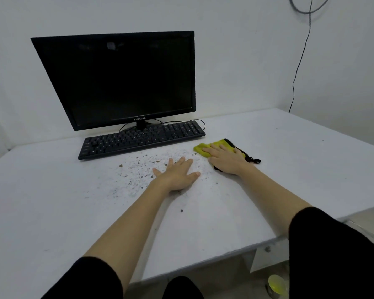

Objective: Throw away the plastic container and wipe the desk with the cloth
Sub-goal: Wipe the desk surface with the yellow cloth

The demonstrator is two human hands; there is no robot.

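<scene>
Yellow cloth (203,148) lies on the white desk (52,201), just right of the keyboard (141,139). Right hand (225,158) presses it flat, fingers straight and close together. Left hand (177,174) rests flat just left of it, fingers spread, among dark specks (138,167). Monitor (121,78) stands behind the keyboard.

light: dim, flat, diffuse, grey cast | shadows: soft, faint on desk (52,201) | glare: weak reflection at top of monitor (121,80) | distortion: wide-angle bowing at frame edges | focus: bottom edge soft, mild overall blur
</scene>
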